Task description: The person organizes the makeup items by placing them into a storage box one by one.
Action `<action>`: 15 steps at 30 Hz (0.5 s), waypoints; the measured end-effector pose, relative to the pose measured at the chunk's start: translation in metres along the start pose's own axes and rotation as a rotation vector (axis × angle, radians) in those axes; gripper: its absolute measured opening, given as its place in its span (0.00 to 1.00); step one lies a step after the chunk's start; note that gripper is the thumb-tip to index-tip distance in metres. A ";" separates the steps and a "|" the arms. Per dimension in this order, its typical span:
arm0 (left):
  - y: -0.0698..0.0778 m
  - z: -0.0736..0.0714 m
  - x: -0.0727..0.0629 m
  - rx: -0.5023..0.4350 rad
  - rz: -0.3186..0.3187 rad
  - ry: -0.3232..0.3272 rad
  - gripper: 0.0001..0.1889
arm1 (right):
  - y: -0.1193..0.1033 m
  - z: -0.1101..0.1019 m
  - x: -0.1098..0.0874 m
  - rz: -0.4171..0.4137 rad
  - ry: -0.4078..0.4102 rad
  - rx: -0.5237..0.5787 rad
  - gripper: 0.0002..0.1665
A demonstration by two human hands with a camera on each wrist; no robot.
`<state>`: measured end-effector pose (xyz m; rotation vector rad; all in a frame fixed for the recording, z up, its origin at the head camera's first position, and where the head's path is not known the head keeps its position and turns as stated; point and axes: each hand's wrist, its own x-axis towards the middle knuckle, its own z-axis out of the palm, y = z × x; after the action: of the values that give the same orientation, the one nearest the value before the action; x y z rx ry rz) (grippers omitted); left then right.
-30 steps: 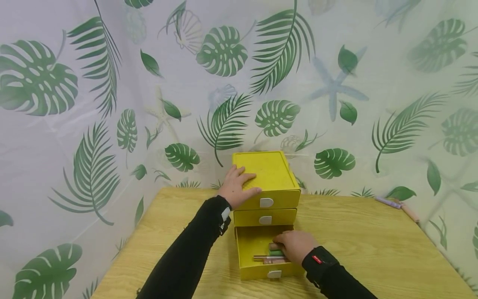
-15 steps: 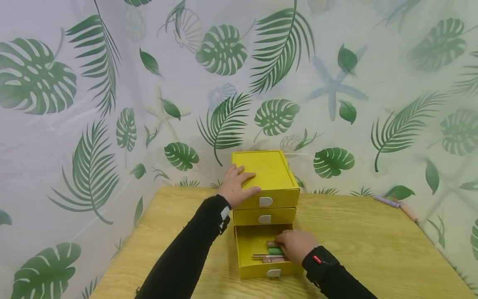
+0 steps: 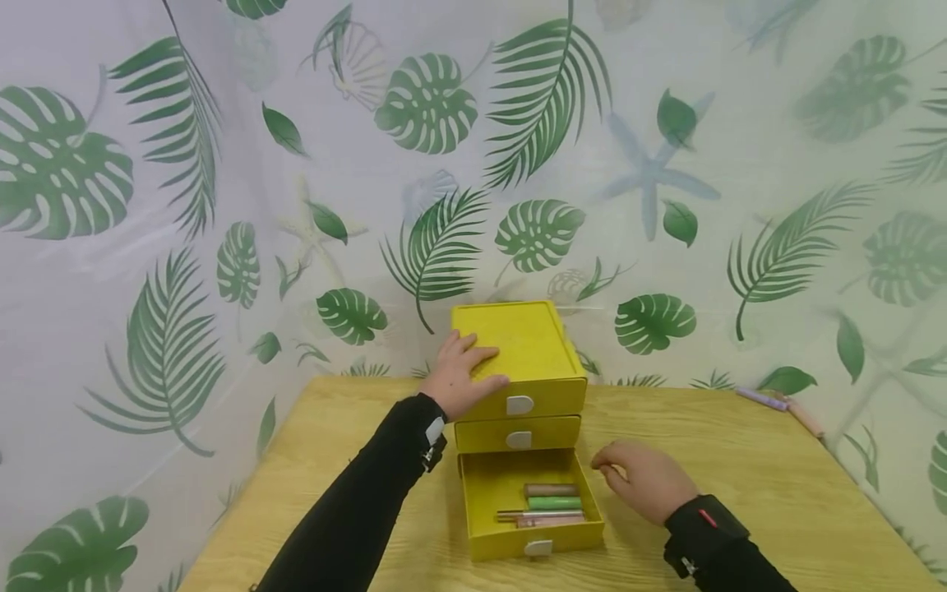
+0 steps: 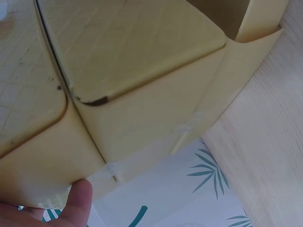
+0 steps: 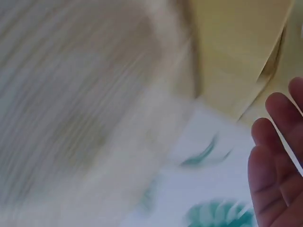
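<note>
A yellow drawer unit (image 3: 521, 337) stands on the table with its bottom drawer (image 3: 503, 547) pulled out. My left hand (image 3: 457, 378) rests on the unit's top left front edge, fingers spread; in the left wrist view a fingertip (image 4: 79, 198) touches its side. Inside the drawer lie a brown cylinder (image 3: 551, 489), a green marker-like stick (image 3: 555, 502), slim silvery sticks (image 3: 518, 515) and a pink stick (image 3: 551, 522). My right hand (image 3: 642, 478) is just right of the drawer, fingers loosely bent with nothing held. The right wrist view shows that hand (image 5: 279, 175) beside the blurred table.
Two closed drawers with white pulls (image 3: 519, 404) sit above the open one. At the table's far right edge lie a purple stick (image 3: 762, 400) and a pinkish one (image 3: 805, 418). A leaf-patterned sheet (image 3: 666, 247) hangs behind the wooden table (image 3: 703, 444).
My right hand has left the sticks in the bottom drawer and moved out to the right, over the table. The left hand stays on the unit. The head view has shifted slightly.
</note>
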<state>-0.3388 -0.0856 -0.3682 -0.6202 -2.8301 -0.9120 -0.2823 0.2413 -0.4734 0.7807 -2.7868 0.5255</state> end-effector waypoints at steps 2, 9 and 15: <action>-0.001 0.000 0.001 -0.003 0.000 0.000 0.32 | 0.029 -0.007 -0.005 0.072 -0.011 0.007 0.08; -0.003 -0.001 0.000 0.043 0.007 -0.002 0.33 | 0.148 -0.016 -0.025 0.279 -0.033 0.001 0.18; 0.002 -0.001 -0.002 0.069 0.018 -0.013 0.33 | 0.221 -0.024 -0.034 0.418 -0.080 -0.018 0.29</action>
<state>-0.3366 -0.0856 -0.3668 -0.6451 -2.8489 -0.8063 -0.3689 0.4423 -0.5232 0.2122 -3.0345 0.5427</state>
